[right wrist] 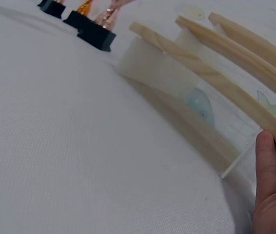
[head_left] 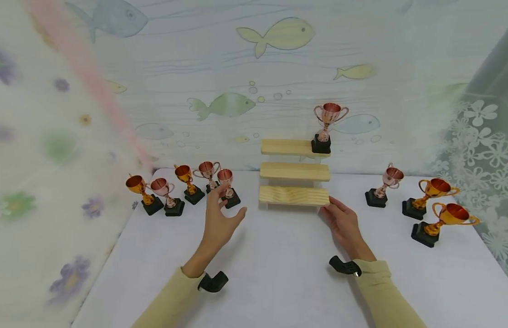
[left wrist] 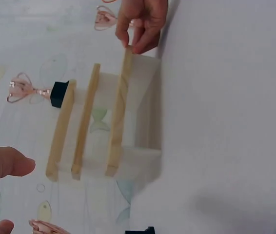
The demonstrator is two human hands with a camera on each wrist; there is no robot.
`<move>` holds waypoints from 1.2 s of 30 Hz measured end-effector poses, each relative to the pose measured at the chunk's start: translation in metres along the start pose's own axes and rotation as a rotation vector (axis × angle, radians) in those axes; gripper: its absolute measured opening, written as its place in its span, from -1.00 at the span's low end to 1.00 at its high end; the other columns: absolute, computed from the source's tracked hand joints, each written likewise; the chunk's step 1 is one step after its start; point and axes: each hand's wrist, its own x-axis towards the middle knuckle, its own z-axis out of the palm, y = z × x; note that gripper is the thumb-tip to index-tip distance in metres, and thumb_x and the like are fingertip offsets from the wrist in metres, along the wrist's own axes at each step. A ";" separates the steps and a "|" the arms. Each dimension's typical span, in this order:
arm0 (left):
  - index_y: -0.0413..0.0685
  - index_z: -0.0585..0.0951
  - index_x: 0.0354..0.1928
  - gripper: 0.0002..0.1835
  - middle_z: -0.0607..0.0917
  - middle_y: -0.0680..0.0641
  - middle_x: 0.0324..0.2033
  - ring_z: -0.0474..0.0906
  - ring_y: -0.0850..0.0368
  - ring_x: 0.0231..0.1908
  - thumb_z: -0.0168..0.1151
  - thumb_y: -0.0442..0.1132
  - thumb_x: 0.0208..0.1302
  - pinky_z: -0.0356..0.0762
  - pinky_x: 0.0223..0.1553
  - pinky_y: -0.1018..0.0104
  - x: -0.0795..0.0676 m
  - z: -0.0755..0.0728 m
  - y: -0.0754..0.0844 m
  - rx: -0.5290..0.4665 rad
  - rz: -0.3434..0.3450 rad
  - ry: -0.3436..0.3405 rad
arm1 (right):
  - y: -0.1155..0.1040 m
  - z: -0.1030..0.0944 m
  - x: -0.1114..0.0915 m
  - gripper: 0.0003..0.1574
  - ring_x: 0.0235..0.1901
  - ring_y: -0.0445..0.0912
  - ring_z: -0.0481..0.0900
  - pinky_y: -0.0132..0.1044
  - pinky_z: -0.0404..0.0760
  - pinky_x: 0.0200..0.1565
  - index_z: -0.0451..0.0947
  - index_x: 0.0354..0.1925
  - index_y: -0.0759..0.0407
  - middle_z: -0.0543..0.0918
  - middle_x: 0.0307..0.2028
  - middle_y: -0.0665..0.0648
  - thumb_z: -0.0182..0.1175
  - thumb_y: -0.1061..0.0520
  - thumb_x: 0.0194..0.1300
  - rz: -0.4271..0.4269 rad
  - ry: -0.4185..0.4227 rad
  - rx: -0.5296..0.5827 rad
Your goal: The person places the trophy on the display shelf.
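Note:
A three-step display stand with wooden shelves [head_left: 294, 196] and pale side panels stands at the back middle. My right hand [head_left: 343, 225] pinches the right end of its lowest shelf between thumb and fingers, also seen in the right wrist view on the shelf [right wrist: 211, 73]. On the top shelf's right end stands a rose-gold trophy cup [head_left: 330, 116] with a black base. My left hand [head_left: 221, 223] reaches toward another rose-gold trophy [head_left: 225, 176] left of the stand, thumb spread away from the fingers. Its fingers overlap that trophy in the head view, and nothing is held between them.
Beside that trophy, at left, stand another rose-gold trophy [head_left: 206, 170], a gold trophy [head_left: 183, 174], a rose-gold one [head_left: 161, 187] and a gold one [head_left: 136, 184]. A rose-gold trophy [head_left: 391, 176] and two gold trophies [head_left: 438, 187] stand at right. A fish-print curtain [head_left: 176, 59] hangs behind.

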 end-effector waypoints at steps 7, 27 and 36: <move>-0.32 0.12 0.46 -0.08 0.18 -0.35 0.36 0.17 -0.27 0.36 0.48 -0.37 0.17 0.27 0.42 -0.19 0.009 0.002 -0.028 0.024 -0.044 0.126 | 0.000 -0.003 -0.001 -0.44 -0.10 -0.30 0.69 -0.46 0.61 0.14 0.27 0.40 0.27 0.70 -0.17 -0.12 0.06 0.34 0.50 -0.006 -0.003 0.028; -0.55 0.43 0.12 -0.38 0.52 -0.49 0.02 0.52 -0.33 0.05 0.51 -0.59 0.01 0.53 0.06 -0.29 0.054 0.044 -0.041 -0.304 -0.025 0.560 | 0.003 -0.001 0.002 -0.38 -0.07 -0.28 0.69 -0.44 0.59 0.17 0.19 0.46 0.30 0.69 -0.13 -0.10 0.04 0.33 0.52 -0.015 -0.025 0.025; -0.61 0.52 0.05 -0.53 0.59 -0.48 -0.05 0.61 -0.27 -0.06 0.42 -0.61 0.08 0.72 -0.04 0.23 0.043 0.028 -0.025 -0.290 0.060 0.492 | 0.003 -0.002 0.002 -0.30 -0.05 -0.29 0.69 -0.44 0.57 0.19 0.10 0.52 0.33 0.68 -0.12 -0.11 0.04 0.33 0.52 -0.019 -0.031 0.023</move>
